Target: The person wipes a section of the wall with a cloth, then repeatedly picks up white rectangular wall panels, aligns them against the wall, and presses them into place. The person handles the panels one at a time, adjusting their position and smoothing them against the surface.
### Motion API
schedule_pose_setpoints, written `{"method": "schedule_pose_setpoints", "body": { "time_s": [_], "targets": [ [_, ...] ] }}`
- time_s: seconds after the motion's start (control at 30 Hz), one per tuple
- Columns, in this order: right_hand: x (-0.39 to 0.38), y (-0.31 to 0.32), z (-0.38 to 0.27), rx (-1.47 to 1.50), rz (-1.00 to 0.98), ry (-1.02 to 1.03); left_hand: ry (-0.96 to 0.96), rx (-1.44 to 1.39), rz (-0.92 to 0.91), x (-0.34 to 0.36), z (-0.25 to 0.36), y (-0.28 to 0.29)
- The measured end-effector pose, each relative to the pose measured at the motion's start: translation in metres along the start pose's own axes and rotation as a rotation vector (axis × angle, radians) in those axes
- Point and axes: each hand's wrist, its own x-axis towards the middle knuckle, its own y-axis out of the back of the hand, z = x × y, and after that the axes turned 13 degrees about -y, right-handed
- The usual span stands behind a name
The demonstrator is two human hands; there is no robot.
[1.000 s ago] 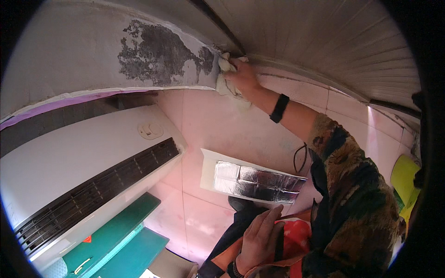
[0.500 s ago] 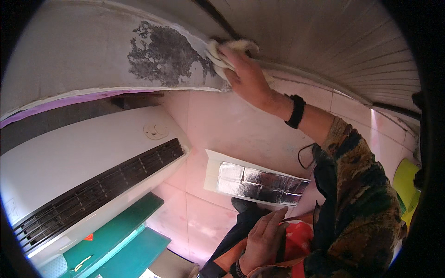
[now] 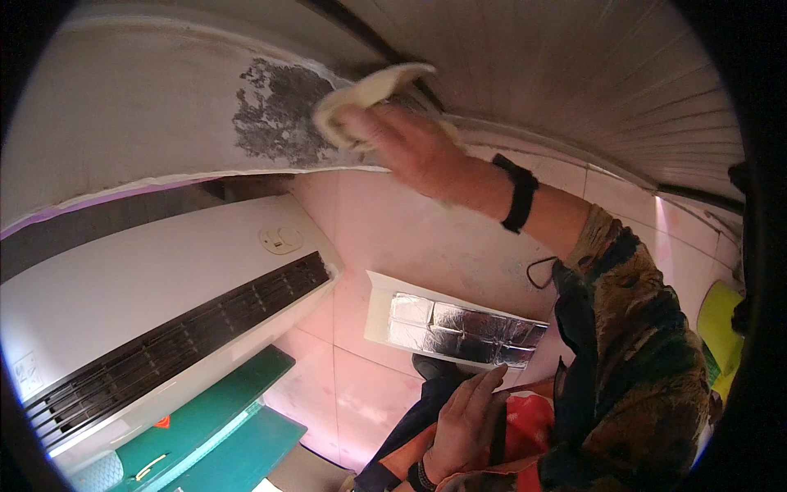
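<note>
My right hand (image 3: 402,143) is raised to the pale wall face (image 3: 147,107), its fingers pressing a folded cream cloth (image 3: 373,86) onto the surface. The cloth lies at the right edge of a dark grey patch (image 3: 279,111), just under the line where the ribbed ceiling panel (image 3: 533,74) begins. Part of the cloth is hidden behind my fingers, and the hand is slightly blurred. Low in the view, my left hand (image 3: 463,422) is held close to my body beside red and orange clothing. Its fingers are stretched out, and nothing shows in it.
A white air conditioner (image 3: 147,303) with a dark louvre hangs below the wall face on the left. Green shelves (image 3: 238,443) sit beneath it. A foil-faced sheet (image 3: 467,328) is below my right arm, against pink tiles (image 3: 369,402). Something yellow-green (image 3: 721,328) stands far right.
My right hand and the cloth have moved left along the wall, onto the edge of the dark patch. The view has shifted slightly. My left hand stays where it was.
</note>
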Motion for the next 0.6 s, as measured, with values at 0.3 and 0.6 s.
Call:
{"method": "schedule_pose_setpoints", "body": {
  "time_s": [0.3,0.6],
  "targets": [
    [-0.009,-0.003,0.002,-0.142,-0.076,-0.124,-0.031,0.039,0.053,0.003,0.001,-0.005],
    [0.09,0.015,-0.076,-0.197,0.097,0.027,-0.172,0.034,0.149,0.0,0.001,-0.006]
  ]
}}
